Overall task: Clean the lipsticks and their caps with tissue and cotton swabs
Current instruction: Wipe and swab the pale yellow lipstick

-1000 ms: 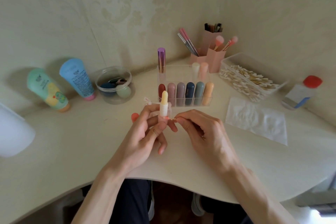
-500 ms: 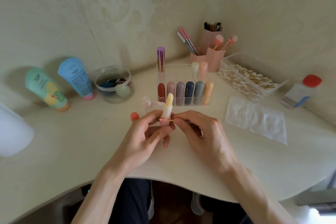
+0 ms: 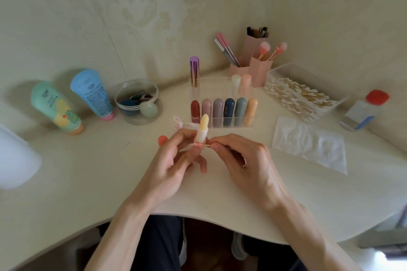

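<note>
My left hand [image 3: 174, 160] holds an uncapped pale yellow lipstick [image 3: 202, 127] upright, fingers curled round its base. My right hand [image 3: 240, 158] pinches a cotton swab [image 3: 203, 144] whose reddened tip touches the lipstick's collar. An orange cap [image 3: 162, 139] lies on the table just left of my left hand. A crumpled tissue [image 3: 182, 124] sits behind the fingers. A clear organiser [image 3: 222, 108] holds several capped lipsticks in a row. A flat tissue sheet [image 3: 308, 144] lies to the right.
A clear box of cotton swabs [image 3: 297, 97] stands at the back right, beside pink brush holders [image 3: 253, 66]. A red-capped bottle [image 3: 363, 112] lies far right. Two tubes [image 3: 72, 103] and a round clear tub [image 3: 137, 102] are on the left. A purple-capped lipstick [image 3: 194, 71] stands behind the organiser.
The lipstick has tilted slightly and shifted a little to the right in my left hand, while the swab tip stays at its collar.
</note>
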The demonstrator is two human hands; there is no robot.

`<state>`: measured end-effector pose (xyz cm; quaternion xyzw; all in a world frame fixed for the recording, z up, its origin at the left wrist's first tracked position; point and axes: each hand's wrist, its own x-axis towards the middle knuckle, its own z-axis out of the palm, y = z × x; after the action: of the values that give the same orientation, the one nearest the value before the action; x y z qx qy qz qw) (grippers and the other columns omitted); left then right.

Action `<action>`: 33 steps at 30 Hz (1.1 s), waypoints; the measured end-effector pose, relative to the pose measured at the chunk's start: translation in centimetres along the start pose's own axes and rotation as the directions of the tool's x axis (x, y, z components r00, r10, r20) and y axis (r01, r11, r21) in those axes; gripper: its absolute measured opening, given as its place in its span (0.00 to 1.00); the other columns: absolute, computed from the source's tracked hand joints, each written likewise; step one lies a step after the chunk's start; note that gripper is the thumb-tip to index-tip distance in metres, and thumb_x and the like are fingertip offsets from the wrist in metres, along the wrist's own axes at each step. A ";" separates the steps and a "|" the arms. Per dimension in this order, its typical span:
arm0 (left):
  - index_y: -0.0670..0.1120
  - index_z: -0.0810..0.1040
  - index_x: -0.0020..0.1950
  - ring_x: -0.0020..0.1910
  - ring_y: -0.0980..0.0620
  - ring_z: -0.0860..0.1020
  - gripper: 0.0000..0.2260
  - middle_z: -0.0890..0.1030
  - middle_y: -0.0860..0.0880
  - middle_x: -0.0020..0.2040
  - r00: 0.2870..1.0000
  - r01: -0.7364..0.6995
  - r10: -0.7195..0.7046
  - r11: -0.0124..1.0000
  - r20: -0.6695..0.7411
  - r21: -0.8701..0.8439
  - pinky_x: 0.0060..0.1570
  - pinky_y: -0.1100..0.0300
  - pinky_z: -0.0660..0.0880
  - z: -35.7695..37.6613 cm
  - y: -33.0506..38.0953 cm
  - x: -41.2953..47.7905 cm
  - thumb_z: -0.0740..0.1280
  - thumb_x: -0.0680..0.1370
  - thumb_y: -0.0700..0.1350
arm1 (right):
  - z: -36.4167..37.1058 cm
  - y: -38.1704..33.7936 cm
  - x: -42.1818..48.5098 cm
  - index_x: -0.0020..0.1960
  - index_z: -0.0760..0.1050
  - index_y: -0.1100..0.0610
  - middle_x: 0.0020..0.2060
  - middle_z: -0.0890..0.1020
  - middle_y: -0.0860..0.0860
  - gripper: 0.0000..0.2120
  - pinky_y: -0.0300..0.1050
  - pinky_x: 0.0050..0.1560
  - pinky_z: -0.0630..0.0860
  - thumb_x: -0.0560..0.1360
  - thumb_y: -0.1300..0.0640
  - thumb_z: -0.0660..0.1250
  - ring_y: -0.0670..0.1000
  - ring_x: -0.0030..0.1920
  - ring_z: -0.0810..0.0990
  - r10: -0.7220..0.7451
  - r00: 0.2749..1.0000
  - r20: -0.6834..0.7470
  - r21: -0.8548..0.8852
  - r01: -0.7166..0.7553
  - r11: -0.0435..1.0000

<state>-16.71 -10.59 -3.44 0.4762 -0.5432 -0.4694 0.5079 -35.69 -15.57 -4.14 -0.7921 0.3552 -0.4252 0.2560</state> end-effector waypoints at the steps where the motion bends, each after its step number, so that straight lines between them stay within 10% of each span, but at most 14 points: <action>1: 0.42 0.77 0.61 0.39 0.49 0.80 0.07 0.81 0.51 0.42 1.000 0.000 0.000 1.000 0.004 0.015 0.42 0.57 0.70 0.0 0.1 0.0 0.63 0.85 0.41 | 0.0 0.0 0.0 0.57 0.86 0.55 0.49 0.86 0.42 0.09 0.36 0.45 0.77 0.83 0.54 0.68 0.44 0.45 0.84 -0.001 1.000 -0.005 -0.002 0.001 1.000; 13: 0.46 0.83 0.55 0.37 0.57 0.79 0.08 0.81 0.51 0.36 0.997 0.005 0.001 0.997 -0.072 0.075 0.44 0.71 0.72 0.1 0.0 0.2 0.72 0.77 0.44 | 0.0 0.0 -0.1 0.58 0.86 0.55 0.51 0.86 0.44 0.08 0.32 0.48 0.74 0.83 0.56 0.69 0.41 0.48 0.83 -0.037 0.999 0.038 -0.011 0.038 0.999; 24: 0.41 0.81 0.58 0.33 0.44 0.83 0.11 0.87 0.44 0.47 0.986 0.011 -0.027 0.995 -0.165 -0.098 0.28 0.60 0.74 0.2 0.1 0.4 0.73 0.75 0.38 | -0.1 0.2 0.0 0.56 0.86 0.57 0.48 0.86 0.44 0.07 0.28 0.46 0.69 0.83 0.59 0.69 0.37 0.44 0.79 -0.054 0.999 0.011 -0.027 0.054 0.998; 33: 0.37 0.80 0.60 0.41 0.42 0.86 0.08 0.87 0.48 0.48 0.997 0.044 -0.049 0.996 -0.066 -0.076 0.34 0.60 0.77 0.3 0.3 0.3 0.67 0.81 0.36 | -0.2 0.4 0.0 0.55 0.85 0.55 0.47 0.85 0.43 0.06 0.29 0.47 0.69 0.83 0.58 0.70 0.37 0.44 0.78 -0.078 0.997 -0.013 -0.059 0.077 0.995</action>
<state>-16.98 -10.88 -3.14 0.4850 -0.4967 -0.4844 0.5323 -35.98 -15.85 -4.29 -0.8091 0.3383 -0.4306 0.2133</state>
